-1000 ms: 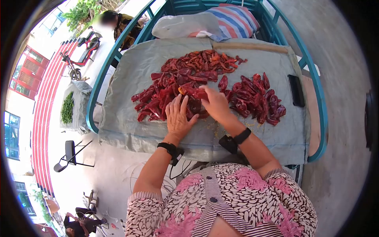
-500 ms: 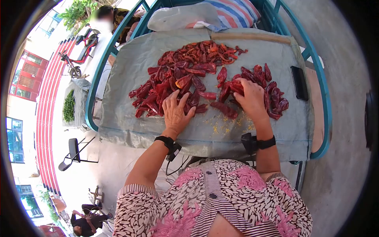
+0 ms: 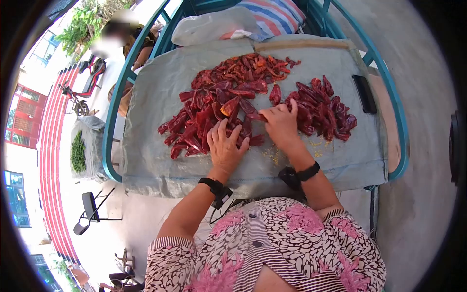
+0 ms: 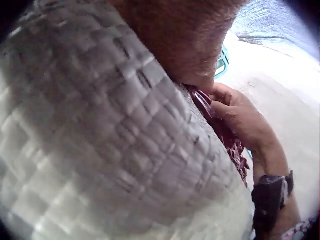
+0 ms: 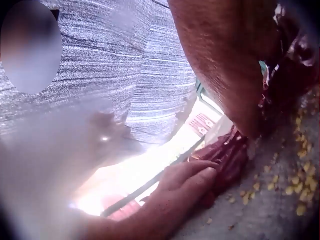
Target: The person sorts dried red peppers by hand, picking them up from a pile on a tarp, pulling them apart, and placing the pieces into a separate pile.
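A large heap of dried red chili peppers (image 3: 202, 119) lies on a grey-green woven sheet (image 3: 151, 165). My left hand (image 3: 226, 150) rests on the near right side of this heap, fingers spread over the peppers. The right wrist view shows its fingers lying nearly straight against them. Just right of the heap, my right hand (image 3: 283, 125) pinches the end of a red chili pepper (image 3: 256, 117) between thumb and forefinger. A smaller pile of glossy red chilies (image 3: 318, 109) sits beyond that hand, and one yellow-orange pepper (image 3: 229, 106) stands out on the big heap.
Shrivelled, more orange chilies (image 3: 248, 68) spread along the back of the heap. A black phone (image 3: 365, 94) lies at the right, inside the teal cart rail (image 3: 396, 121). Yellow seeds (image 3: 272, 156) are scattered near my right wrist. Behind the sheet is a striped sack (image 3: 277, 17).
My right hand went from the big heap over to the right-hand pile, then came back leftward to a chili at the heap's edge. My left hand has stayed on the heap.
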Demonstrator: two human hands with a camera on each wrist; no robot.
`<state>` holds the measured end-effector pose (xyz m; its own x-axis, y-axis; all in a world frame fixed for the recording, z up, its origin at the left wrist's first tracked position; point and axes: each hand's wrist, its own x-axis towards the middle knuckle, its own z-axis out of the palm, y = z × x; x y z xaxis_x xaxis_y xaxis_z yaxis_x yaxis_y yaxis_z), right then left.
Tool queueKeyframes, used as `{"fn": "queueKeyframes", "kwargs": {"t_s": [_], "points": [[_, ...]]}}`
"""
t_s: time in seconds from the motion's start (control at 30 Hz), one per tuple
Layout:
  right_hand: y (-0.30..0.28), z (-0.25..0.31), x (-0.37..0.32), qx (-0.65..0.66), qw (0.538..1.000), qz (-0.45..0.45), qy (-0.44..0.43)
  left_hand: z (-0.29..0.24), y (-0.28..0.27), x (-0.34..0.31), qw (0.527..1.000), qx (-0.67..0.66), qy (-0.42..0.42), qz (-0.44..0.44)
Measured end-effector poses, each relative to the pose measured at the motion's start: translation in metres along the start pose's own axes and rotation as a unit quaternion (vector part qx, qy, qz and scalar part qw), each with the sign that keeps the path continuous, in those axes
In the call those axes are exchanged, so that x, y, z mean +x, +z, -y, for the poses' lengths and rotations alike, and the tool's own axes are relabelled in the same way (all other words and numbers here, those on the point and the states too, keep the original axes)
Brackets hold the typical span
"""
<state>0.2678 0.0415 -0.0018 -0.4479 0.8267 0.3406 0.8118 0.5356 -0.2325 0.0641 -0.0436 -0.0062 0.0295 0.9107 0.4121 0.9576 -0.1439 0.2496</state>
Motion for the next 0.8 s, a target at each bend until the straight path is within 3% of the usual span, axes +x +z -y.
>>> {"fn": "queueKeyframes", "kwargs": {"t_s": [0.1,0.23,0.37,0.47,0.57,0.67,0.8], "points": [[-0.037,-0.008,0.004,-0.027,0.998,-0.006,0.058,0.001,0.001,-0.001,1.000,-0.010,-0.001,0.007],[-0.061,-0.013,0.016,-0.090,0.979,-0.120,0.135,0.003,0.005,-0.002,1.000,-0.015,-0.006,0.019],[-0.025,-0.008,0.051,0.040,0.995,-0.057,0.071,0.003,0.004,-0.002,0.999,-0.032,-0.009,0.033],[0.008,0.004,0.079,-0.004,0.998,-0.059,-0.008,0.004,0.005,-0.001,0.999,-0.036,-0.009,0.034],[0.030,0.001,0.092,-0.063,0.998,-0.024,-0.017,0.005,0.005,-0.001,0.998,-0.049,-0.003,0.035],[0.024,0.003,0.099,-0.057,0.996,0.064,0.026,0.006,0.005,-0.001,0.998,-0.056,-0.003,0.035],[0.017,-0.001,0.084,-0.042,0.990,0.116,0.069,0.004,0.005,-0.002,0.998,-0.051,-0.006,0.027]]}}
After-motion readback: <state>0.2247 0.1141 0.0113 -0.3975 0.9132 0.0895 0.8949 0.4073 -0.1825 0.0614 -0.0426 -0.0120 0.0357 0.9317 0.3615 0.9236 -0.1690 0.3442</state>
